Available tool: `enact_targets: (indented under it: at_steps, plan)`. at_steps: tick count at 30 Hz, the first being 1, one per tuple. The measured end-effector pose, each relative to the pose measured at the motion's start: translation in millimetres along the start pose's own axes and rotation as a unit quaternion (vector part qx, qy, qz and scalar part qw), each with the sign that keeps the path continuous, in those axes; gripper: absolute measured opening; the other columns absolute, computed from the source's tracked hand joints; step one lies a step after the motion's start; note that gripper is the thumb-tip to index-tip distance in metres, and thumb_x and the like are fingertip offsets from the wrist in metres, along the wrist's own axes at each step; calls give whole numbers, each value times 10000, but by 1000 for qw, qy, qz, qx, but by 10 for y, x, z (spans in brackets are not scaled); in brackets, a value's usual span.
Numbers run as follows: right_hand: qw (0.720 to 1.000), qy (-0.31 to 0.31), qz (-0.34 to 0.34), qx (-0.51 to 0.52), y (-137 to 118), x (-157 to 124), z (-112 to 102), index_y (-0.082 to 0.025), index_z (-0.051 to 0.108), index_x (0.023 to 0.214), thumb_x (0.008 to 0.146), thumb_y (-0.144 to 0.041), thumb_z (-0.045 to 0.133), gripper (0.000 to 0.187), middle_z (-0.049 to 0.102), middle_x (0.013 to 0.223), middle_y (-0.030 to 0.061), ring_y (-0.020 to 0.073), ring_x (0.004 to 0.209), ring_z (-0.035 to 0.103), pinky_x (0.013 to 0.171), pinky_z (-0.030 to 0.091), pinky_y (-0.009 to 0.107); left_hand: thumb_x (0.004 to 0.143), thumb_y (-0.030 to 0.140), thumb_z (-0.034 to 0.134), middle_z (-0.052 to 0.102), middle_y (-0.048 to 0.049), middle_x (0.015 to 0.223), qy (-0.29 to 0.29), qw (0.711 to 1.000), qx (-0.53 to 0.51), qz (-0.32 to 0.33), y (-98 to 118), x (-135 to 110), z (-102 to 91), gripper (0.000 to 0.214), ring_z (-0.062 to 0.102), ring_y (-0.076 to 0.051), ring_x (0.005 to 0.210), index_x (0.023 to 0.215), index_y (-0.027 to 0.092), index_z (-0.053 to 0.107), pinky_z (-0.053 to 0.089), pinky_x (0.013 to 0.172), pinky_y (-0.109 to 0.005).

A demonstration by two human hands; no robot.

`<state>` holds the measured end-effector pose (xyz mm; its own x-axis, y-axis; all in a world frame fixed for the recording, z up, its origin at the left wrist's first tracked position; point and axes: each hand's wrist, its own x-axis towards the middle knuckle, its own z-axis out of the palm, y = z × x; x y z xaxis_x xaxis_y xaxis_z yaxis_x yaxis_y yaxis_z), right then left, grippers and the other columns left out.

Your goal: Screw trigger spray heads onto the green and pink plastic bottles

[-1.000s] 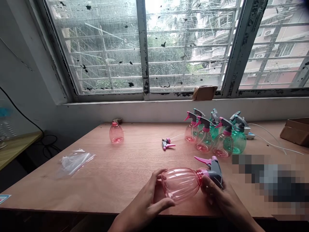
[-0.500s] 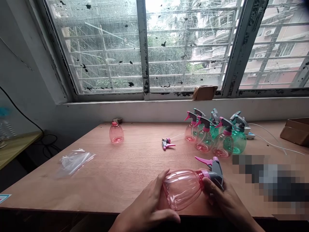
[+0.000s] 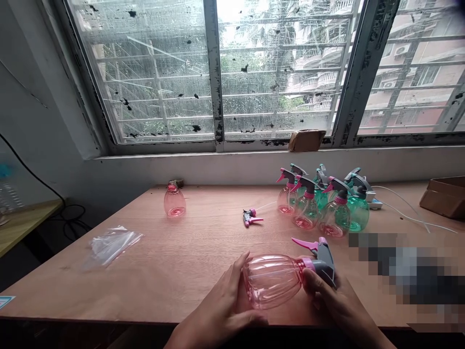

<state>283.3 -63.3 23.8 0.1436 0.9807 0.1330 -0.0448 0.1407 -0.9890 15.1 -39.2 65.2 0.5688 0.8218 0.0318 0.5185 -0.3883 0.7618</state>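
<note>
Between my hands, above the table's front edge, a clear pink spray bottle (image 3: 272,281) lies on its side, its base to the left. A grey and pink trigger head (image 3: 324,261) is fitted on its neck, trigger upward. My right hand (image 3: 329,295) grips the bottle at the neck collar, thumb in front. My left hand (image 3: 225,300) cups the base end, fingers behind it and thumb below. Beyond them, a loose spray head (image 3: 250,217) with a thin tube lies on the table. At the back left stands a pink bottle (image 3: 175,201) without a spray head.
Several pink and green spray bottles (image 3: 305,211) stand grouped at the back right of the wooden table (image 3: 189,271). Clear plastic bags (image 3: 115,245) lie on the left. A white cable (image 3: 407,208) runs toward a brown cardboard box (image 3: 443,198). A blurred-out patch covers the right front.
The bottle's base end has tipped slightly upward and turned a little between my hands. My left thumb and fingers have shifted slightly left around it. The things on the table stay put.
</note>
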Motion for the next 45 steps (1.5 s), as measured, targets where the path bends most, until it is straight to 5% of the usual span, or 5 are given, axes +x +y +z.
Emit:
enact_targets:
  at_steps: [6, 18, 24, 32, 45]
  plan:
    - [1000, 12, 1, 7, -8, -1, 17, -189, 606, 647, 826, -631, 739, 495, 541, 525, -28, 119, 448, 454, 425, 353, 234, 1007, 552, 521, 245, -68, 1704, -5, 999, -34, 11, -8, -13, -46, 732, 248, -315, 1552, 1614, 257, 239, 184, 1285, -485]
    - [1000, 14, 11, 6, -41, -25, 36, -188, 596, 656, 799, -678, 737, 530, 538, 529, -32, 115, 447, 451, 429, 348, 238, 750, 383, 887, 242, -97, 1702, -11, 1000, -4, -4, -11, -25, -30, 1108, 246, -349, 1548, 1618, 273, 208, 209, 1276, -509]
    - [999, 27, 13, 13, -69, -37, 55, -199, 594, 668, 771, -682, 758, 520, 543, 545, -31, 128, 468, 444, 434, 347, 249, 995, 562, 535, 265, -73, 1698, -8, 999, -49, 12, -57, -20, -51, 752, 248, -326, 1550, 1614, 263, 231, 181, 1280, -499]
    - [1000, 16, 6, 15, -28, -32, 31, -191, 593, 649, 812, -659, 734, 515, 537, 529, -27, 121, 462, 444, 436, 346, 242, 775, 320, 870, 260, -75, 1699, -9, 999, -27, -18, -8, -26, -24, 1067, 256, -335, 1547, 1612, 284, 210, 206, 1279, -496]
    - [1000, 5, 9, 1, -25, -31, 13, -185, 605, 655, 814, -683, 721, 534, 556, 542, -22, 119, 474, 469, 459, 370, 234, 917, 461, 711, 271, -71, 1696, -9, 999, -48, -6, -35, -26, -45, 872, 265, -343, 1542, 1614, 292, 215, 208, 1274, -495]
